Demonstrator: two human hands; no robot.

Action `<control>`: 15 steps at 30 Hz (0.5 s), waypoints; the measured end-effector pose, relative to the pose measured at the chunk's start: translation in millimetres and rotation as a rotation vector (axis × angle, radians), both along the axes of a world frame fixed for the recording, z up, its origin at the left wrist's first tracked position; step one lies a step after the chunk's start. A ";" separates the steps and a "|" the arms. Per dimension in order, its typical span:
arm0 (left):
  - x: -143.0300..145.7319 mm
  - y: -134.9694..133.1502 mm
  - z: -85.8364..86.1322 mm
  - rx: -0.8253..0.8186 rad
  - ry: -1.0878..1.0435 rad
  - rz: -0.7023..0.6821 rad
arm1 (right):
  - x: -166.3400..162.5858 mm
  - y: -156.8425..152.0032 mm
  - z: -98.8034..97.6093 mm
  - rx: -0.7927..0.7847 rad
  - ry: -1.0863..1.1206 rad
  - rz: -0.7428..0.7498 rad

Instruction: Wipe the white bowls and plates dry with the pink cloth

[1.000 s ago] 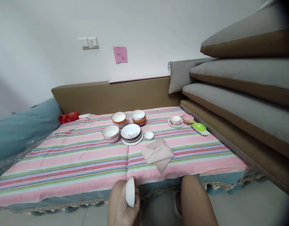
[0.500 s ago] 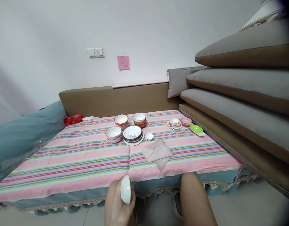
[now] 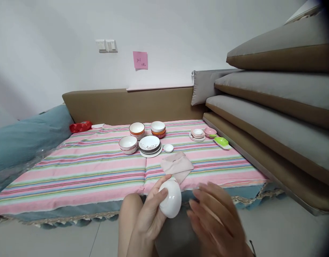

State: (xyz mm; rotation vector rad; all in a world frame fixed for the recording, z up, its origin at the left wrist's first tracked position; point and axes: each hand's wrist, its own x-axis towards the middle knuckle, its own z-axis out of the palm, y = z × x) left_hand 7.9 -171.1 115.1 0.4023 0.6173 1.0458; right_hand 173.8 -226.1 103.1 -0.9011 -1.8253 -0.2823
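A small white bowl [image 3: 172,200] is tilted on its side in my left hand [image 3: 153,210], its glossy outer wall facing me and my thumb pressed on it. My right hand [image 3: 216,214] hovers just to the right of the bowl, apart from it, blurred by motion, with fingers spread and nothing visible in them. Just beyond the hands, a folded beige cloth [image 3: 177,165] lies on the striped cover. A little white dish [image 3: 168,148] sits behind it, beside a stack of plates [image 3: 150,144].
On the striped cover [image 3: 86,175] stand a patterned bowl [image 3: 128,144] and two bowl stacks [image 3: 137,129] [image 3: 158,128]. Small plates [image 3: 197,135], a pink bowl [image 3: 210,132] and a green dish [image 3: 222,142] lie to the right. Stacked cushions [image 3: 274,117] rise at the right.
My left hand has moved right and up with the bowl, turning its outer wall toward me. My right hand has come into view from the lower right. The camera view has tilted slightly down.
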 end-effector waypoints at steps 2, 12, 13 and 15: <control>10.3 -1.1 3.3 0.042 0.002 -0.086 | 2.1 21.6 -1.8 0.070 -0.079 -0.020; 13.0 11.1 -7.4 0.317 0.315 -0.269 | 11.3 52.9 -16.9 -0.149 0.083 0.029; 10.2 13.2 -8.1 0.369 0.413 -0.281 | 10.0 56.9 -18.5 -0.210 0.142 -0.009; 7.0 18.5 -10.8 0.458 0.613 -0.241 | 5.9 64.7 -20.8 -0.329 0.221 -0.076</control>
